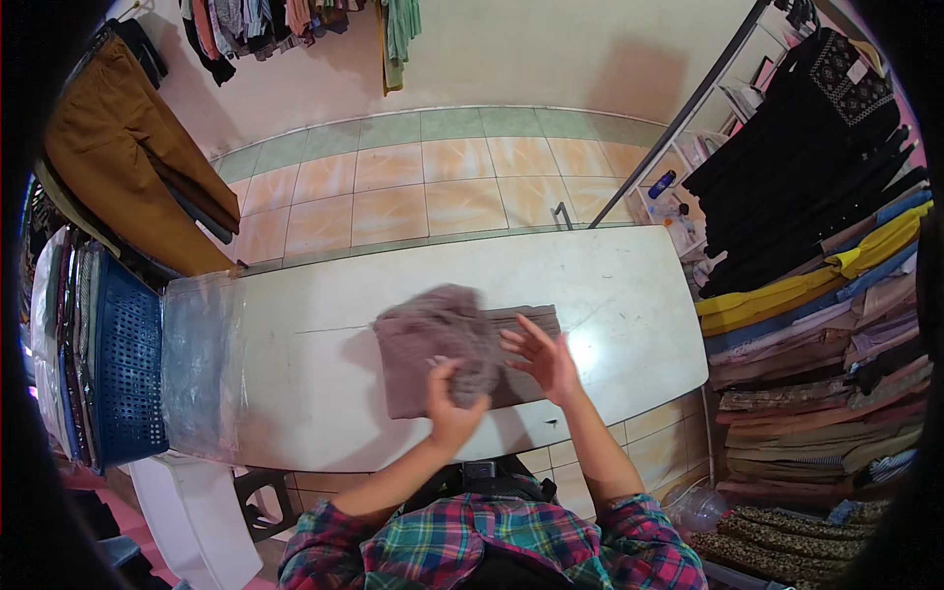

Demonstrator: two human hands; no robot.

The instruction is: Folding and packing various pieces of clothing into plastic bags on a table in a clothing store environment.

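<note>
The person's left hand (454, 405) grasps a bunched part of the brown cloth (418, 349) on the white table (295, 379); the right hand (547, 366), fingers released and spread, is by the cloth's flatter end.

Past the white table (629, 285) I see peach tiles (388, 214), a green border (450, 125), a pale wall (521, 59); a glare (590, 344) whitens the table.
</note>
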